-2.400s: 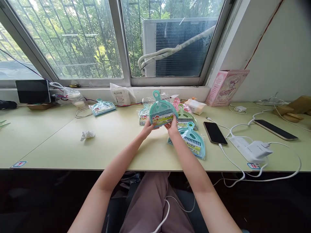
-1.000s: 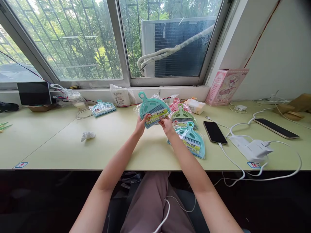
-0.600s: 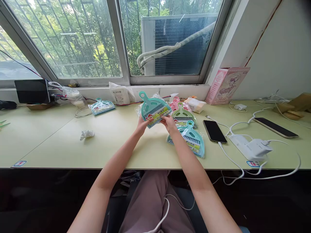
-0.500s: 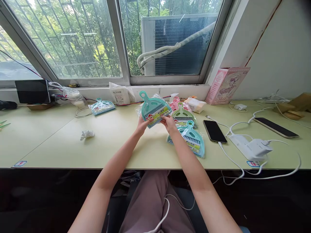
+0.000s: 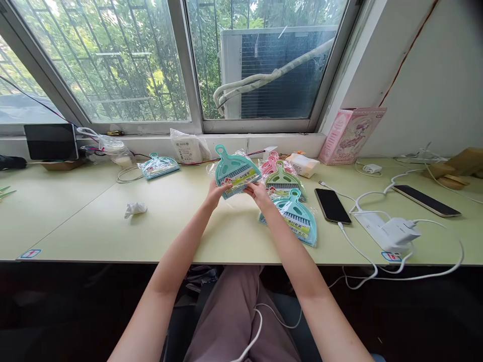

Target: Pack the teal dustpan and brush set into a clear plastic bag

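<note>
Between my two hands is a teal dustpan and brush set [image 5: 234, 170] in clear plastic wrap, handle up and tilted, with a yellow label. My left hand [image 5: 218, 193] grips its lower left edge, thumb on the front. At its lower right edge, my right hand [image 5: 258, 193] pinches the wrap. Close by my right forearm lies another teal dustpan set [image 5: 302, 216], partly covered by the arm. Behind that lie a green dustpan set [image 5: 284, 180] and a pink dustpan set [image 5: 270, 164]. One more teal dustpan set [image 5: 160, 166] lies farther left near the sill.
On the right are a phone [image 5: 332, 205], a power strip [image 5: 372, 226] with white cables, a second dark device [image 5: 426, 200] and a pink box [image 5: 352, 136]. A crumpled tissue [image 5: 135, 209] lies left. Along the back stand a tablet [image 5: 50, 148] and a white packet [image 5: 188, 146].
Both hands have shifted slightly left with the held dustpan set, which is now turned a little flatter. The other sets stay where they were.
</note>
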`<action>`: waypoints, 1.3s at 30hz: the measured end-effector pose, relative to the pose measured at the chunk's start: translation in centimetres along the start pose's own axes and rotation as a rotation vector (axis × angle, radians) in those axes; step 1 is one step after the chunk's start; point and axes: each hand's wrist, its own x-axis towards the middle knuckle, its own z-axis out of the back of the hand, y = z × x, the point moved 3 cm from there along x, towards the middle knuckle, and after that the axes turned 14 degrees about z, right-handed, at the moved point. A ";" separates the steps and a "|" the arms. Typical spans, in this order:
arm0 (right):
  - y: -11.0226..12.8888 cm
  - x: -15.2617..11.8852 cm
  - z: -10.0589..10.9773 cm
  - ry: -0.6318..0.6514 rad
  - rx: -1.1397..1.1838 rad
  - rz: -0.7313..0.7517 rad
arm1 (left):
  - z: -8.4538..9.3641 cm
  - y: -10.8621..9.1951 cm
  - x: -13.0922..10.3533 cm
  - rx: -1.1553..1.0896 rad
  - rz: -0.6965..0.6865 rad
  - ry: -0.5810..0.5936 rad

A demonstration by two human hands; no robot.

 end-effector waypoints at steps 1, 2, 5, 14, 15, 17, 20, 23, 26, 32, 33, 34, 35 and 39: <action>0.1 -0.1 -0.2 0.056 -0.028 0.013 | 0.8 -0.2 0.3 -0.011 0.015 -0.023; 0.3 -0.2 -0.3 0.102 -0.075 0.047 | 1.8 -0.4 0.6 -0.023 0.031 -0.049; 1.5 -0.7 -0.4 0.134 -0.375 0.345 | 5.7 -0.9 1.3 -0.046 0.111 -0.111; 2.2 -2.2 -1.5 0.487 -1.253 0.943 | 10.5 0.3 0.7 0.070 0.352 0.028; 2.0 -2.0 -1.4 0.507 -1.234 0.938 | 10.2 0.5 0.7 0.077 0.374 0.054; 1.8 -1.4 -1.3 0.531 -1.153 0.914 | 9.9 0.8 0.6 0.094 0.414 0.103; 1.6 -0.8 -1.0 0.507 -1.027 0.866 | 9.9 1.0 0.7 0.118 0.444 0.132; 1.4 -0.5 -0.7 0.421 -0.935 0.816 | 10.0 1.3 0.7 0.142 0.480 0.140; 1.3 -0.5 -0.4 0.302 -0.874 0.775 | 9.4 1.5 0.8 0.146 0.485 0.160; 1.4 -0.6 0.2 0.093 -0.798 0.796 | 7.4 1.3 0.8 0.119 0.407 0.214; 1.4 -0.7 0.2 0.084 -0.773 0.797 | 7.1 1.3 0.8 0.119 0.399 0.220; 1.4 -0.8 0.2 0.084 -0.745 0.792 | 7.0 1.3 0.8 0.118 0.392 0.225; 1.3 -0.8 0.1 0.091 -0.719 0.779 | 6.8 1.2 0.7 0.117 0.389 0.229; 0.9 -0.7 0.2 0.100 -0.640 0.684 | 6.3 1.0 0.6 0.095 0.353 0.265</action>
